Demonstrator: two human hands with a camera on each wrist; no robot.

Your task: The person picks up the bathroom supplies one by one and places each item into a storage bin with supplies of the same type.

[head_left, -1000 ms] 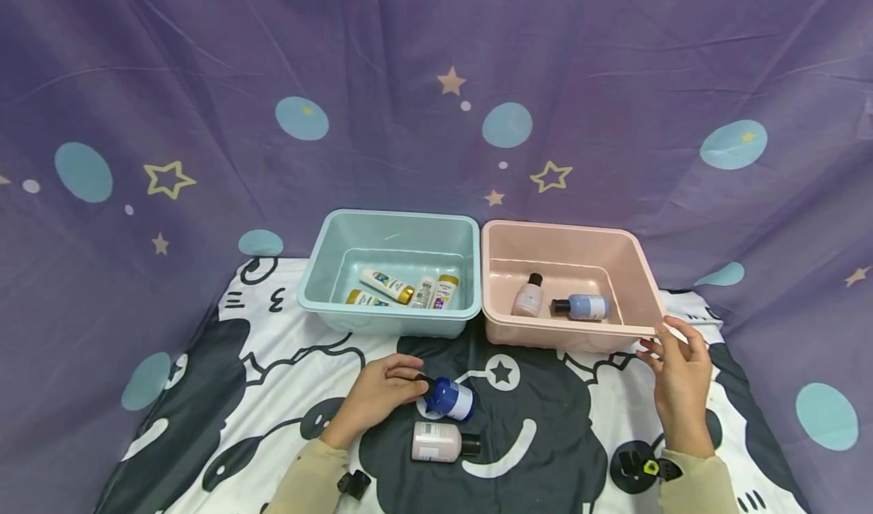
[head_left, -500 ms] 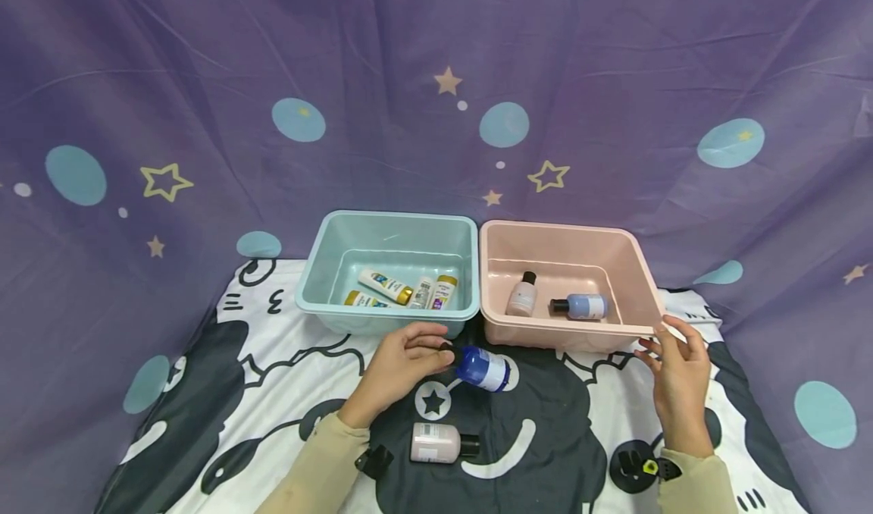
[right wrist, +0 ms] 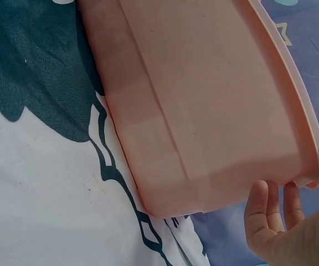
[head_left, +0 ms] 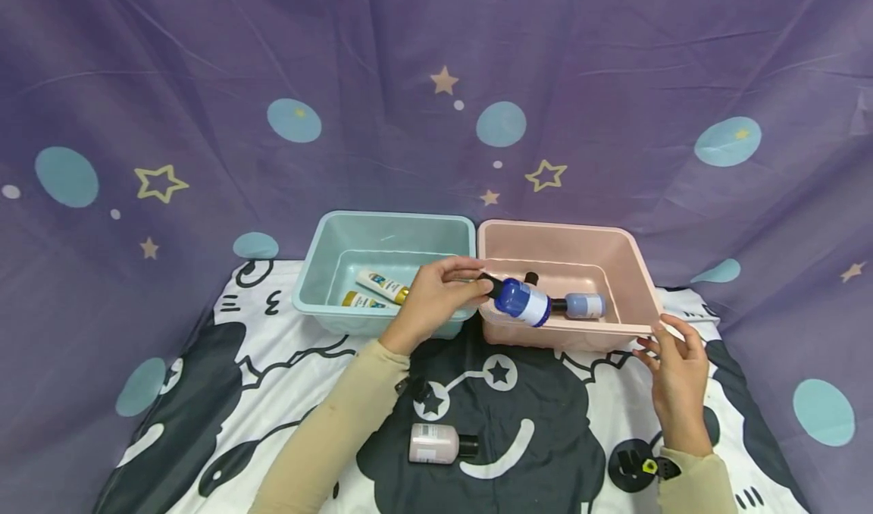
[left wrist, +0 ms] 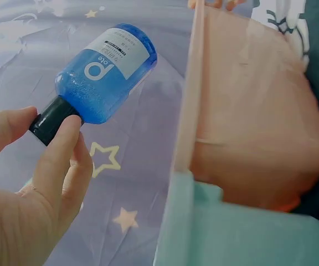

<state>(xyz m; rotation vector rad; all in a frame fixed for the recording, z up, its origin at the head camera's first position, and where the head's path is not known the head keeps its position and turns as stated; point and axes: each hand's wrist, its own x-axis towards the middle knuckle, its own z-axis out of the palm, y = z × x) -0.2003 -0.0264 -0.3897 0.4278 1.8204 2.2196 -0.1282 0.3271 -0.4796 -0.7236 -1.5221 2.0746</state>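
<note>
My left hand (head_left: 439, 298) pinches the black cap of a blue bottle (head_left: 524, 302) between thumb and fingers. The bottle (left wrist: 107, 72) is tilted, its body pointing away from the hand, above the front left part of the pink bin (head_left: 573, 336). At that bin's front right corner, my right hand (head_left: 680, 385) grips the rim, with the thumb over the edge and fingers (right wrist: 257, 202) against the outer wall. Inside the pink bin lie a light blue bottle (head_left: 585, 305) and another bottle whose black cap (head_left: 531, 278) shows; the held bottle hides the rest of it.
A teal bin (head_left: 392, 215) stands against the pink one on the left, with white tubes (head_left: 379, 282) in it, partly covered by my left hand. One pale pink bottle (head_left: 433, 444) lies on the patterned cloth in front. A purple curtain (head_left: 382, 67) hangs behind.
My left hand has lifted the blue bottle off the cloth and carried it up, forward and right to the pink bin. The right hand stays at the bin's corner.
</note>
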